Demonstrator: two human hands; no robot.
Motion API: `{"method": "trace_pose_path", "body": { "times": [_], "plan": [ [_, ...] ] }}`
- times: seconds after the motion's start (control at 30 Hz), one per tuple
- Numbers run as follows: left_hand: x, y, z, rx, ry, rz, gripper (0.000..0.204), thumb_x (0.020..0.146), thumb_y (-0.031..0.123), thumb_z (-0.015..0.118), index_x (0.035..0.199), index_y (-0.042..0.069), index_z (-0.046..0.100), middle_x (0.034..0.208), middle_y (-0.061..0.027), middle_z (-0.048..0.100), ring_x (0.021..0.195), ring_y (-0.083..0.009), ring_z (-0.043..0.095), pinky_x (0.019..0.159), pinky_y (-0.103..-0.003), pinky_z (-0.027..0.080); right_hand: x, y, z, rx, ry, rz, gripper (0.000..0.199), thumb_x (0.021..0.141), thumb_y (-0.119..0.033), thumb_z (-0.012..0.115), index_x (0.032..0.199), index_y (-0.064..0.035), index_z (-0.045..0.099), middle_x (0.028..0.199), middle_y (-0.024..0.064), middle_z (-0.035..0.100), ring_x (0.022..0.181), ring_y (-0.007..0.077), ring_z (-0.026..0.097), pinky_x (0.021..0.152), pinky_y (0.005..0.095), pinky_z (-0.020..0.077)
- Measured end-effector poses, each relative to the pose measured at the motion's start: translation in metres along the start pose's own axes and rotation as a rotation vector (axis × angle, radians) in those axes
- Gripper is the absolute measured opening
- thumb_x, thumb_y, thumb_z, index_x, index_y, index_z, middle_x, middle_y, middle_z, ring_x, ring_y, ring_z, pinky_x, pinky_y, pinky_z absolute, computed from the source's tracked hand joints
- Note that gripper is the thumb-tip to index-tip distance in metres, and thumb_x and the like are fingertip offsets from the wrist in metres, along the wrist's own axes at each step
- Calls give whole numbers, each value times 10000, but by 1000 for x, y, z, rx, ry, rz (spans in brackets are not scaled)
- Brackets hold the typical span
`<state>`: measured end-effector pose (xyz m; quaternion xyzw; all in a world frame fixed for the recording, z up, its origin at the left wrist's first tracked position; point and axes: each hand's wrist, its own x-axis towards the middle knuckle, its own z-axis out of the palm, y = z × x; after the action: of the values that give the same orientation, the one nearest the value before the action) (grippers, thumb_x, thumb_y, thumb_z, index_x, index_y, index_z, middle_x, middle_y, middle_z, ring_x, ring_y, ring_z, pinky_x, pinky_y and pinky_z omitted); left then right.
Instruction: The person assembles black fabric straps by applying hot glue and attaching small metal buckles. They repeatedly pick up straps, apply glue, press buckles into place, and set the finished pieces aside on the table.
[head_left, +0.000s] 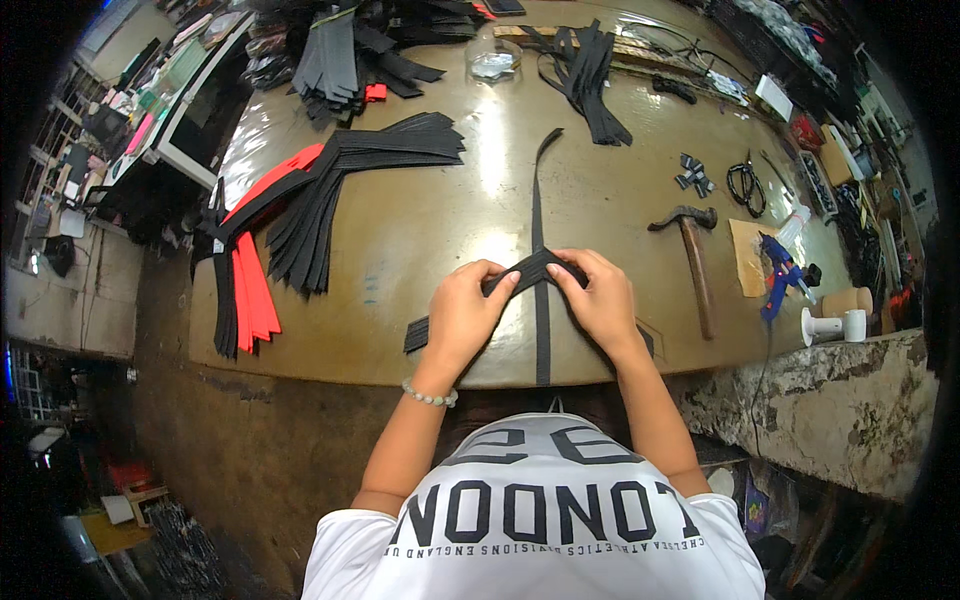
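Note:
A bundle of wide black webbing straps (527, 270) bends into a peak over the near middle of the table. My left hand (466, 312) pinches it left of the bend, the thumb on top and the fingers curled round the edge. On the other side of the bend my right hand (602, 303) grips it in the same way. The bundle's left end shows beyond my left wrist; its right end is mostly hidden under my right arm. A narrow black strap (543, 345) runs lengthwise beneath the bend, its far end (541, 175) curling on the table.
Black strap bundles (310, 225) and red straps (255, 290) lie at the left, with more black straps (592, 90) farther back. To my right are a hammer (697, 270), binder clips (694, 175), scissors (746, 187) and a blue glue gun (780, 275). A clear bowl (493, 64) stands at the back.

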<state>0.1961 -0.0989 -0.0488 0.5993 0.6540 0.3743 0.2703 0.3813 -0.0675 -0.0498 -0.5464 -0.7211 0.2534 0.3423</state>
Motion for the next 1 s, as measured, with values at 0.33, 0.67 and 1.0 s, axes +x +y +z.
{"method": "trace_pose_path", "body": {
  "times": [0.33, 0.67, 1.0],
  "plan": [
    [-5, 2, -4, 94, 52, 23, 249, 841, 272, 712, 842, 25, 687, 794, -156, 679, 708, -310, 652, 628, -385, 494, 3, -2, 0, -24, -58, 12, 231, 877, -277, 663, 1013, -98, 717, 956, 88, 699, 805, 283, 672, 717, 360, 523],
    [-9, 7, 2, 293, 99, 119, 181, 858, 221, 676, 1007, 118, 671, 934, -83, 591, 685, -305, 643, 606, -414, 504, 1, -1, 6, -175, -12, -58, 203, 878, -264, 653, 996, -102, 684, 936, 93, 682, 802, 314, 665, 702, 399, 523],
    [-5, 16, 4, 453, -203, 247, 388, 861, 108, 584, 1222, 244, 635, 1043, -93, 545, 667, -313, 635, 619, -429, 535, -24, 17, -64, -546, -59, 335, 478, 756, -522, 738, 861, -68, 629, 802, 146, 695, 767, 362, 677, 647, 454, 522]
  ]
}}
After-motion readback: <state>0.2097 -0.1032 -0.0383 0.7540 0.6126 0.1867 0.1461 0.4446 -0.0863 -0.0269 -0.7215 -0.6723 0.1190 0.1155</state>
